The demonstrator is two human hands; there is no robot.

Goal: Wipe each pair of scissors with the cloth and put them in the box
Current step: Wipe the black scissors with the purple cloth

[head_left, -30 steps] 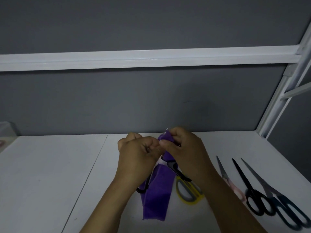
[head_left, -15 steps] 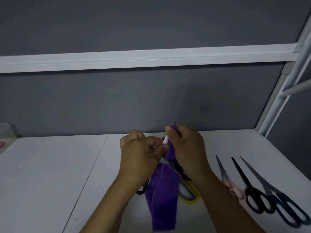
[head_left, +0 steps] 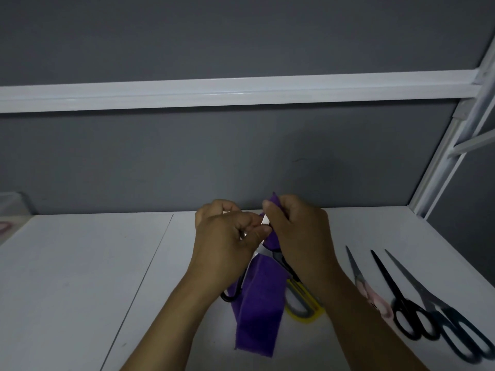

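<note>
My right hand (head_left: 297, 231) pinches the purple cloth (head_left: 257, 311) tight round a blade of the scissors (head_left: 265, 220). My left hand (head_left: 227, 239) curls round the same pair, a black handle loop showing below its wrist. The cloth's tail hangs toward the white surface (head_left: 80, 277). A yellow handle (head_left: 302, 309) shows under my right forearm. Near the right edge lie pink-handled scissors (head_left: 372, 295), black-handled scissors (head_left: 401, 311) and dark-handled scissors (head_left: 455, 325).

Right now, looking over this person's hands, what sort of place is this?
Probably a plain workstation or test bench rather than a home: a white table set inside a white metal frame, a grey back panel, and scissors laid in a row for cleaning.
</note>
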